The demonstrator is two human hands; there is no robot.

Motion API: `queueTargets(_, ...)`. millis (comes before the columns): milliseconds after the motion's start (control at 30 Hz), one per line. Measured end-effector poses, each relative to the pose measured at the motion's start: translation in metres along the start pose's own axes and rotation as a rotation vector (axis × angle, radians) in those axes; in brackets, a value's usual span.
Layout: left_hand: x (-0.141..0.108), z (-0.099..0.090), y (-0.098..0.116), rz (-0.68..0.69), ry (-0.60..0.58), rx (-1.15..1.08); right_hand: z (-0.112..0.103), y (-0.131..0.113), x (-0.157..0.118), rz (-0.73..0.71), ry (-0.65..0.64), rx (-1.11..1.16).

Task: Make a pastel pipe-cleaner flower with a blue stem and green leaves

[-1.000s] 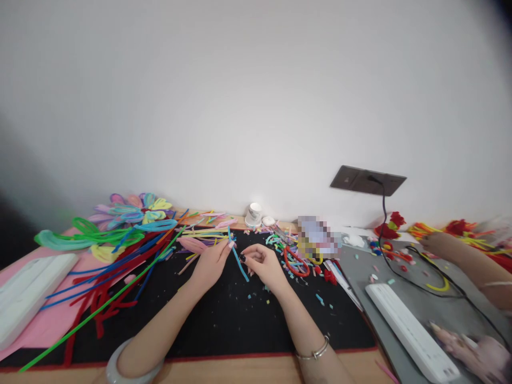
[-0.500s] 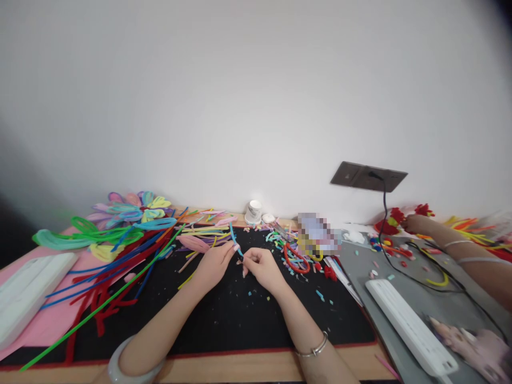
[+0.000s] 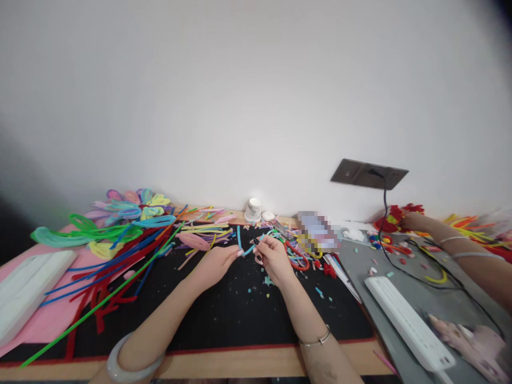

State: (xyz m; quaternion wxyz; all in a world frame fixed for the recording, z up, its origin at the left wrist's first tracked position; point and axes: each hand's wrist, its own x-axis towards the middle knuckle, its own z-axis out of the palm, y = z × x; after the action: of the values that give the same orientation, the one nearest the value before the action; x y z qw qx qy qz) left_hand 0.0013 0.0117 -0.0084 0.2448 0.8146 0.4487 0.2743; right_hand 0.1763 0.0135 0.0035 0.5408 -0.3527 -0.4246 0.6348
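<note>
Both of my hands meet over a black mat (image 3: 224, 320) on a wooden table. My left hand (image 3: 216, 264) pinches one end of a short light-blue pipe cleaner (image 3: 245, 243), which is bent into a V. The other end is pinched by my right hand (image 3: 272, 257). The piece is held a little above the mat, just in front of a heap of cut pipe-cleaner bits (image 3: 294, 250).
Long pipe cleaners (image 3: 120, 266) and looped petal shapes (image 3: 128, 210) lie at the left on pink paper. White boxes (image 3: 28, 285) (image 3: 408, 322) sit at either side. A small cup (image 3: 253, 209) stands by the wall. Another person's arm (image 3: 456, 250) reaches over the grey mat at right.
The blue pipe cleaner, straight a second ago, is now bent into a V between my hands. My right hand has moved up and right. The other person's arm has shifted.
</note>
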Motion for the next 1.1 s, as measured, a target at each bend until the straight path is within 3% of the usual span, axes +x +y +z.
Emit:
queueTargets(200,-0.005,0.001,0.006,0.090,-0.149,0.068,-0.005,0.000,0.001,0.047,-0.009,-0.124)
queueTargets(433,-0.008,0.005,0.004,0.118,-0.212,0.127,-0.008,-0.003,0.000,0.140,-0.083,-0.197)
queueTargets(533,-0.008,0.004,0.005,0.130,-0.216,0.154,-0.010,-0.002,0.001,0.135,-0.127,-0.251)
queueTargets(800,-0.008,0.004,0.007,0.114,-0.196,0.128,-0.010,0.000,0.001,0.098,-0.067,-0.210)
queueTargets(1100,-0.005,-0.002,0.007,0.070,-0.129,0.139,-0.012,0.000,0.004,0.038,0.076,-0.048)
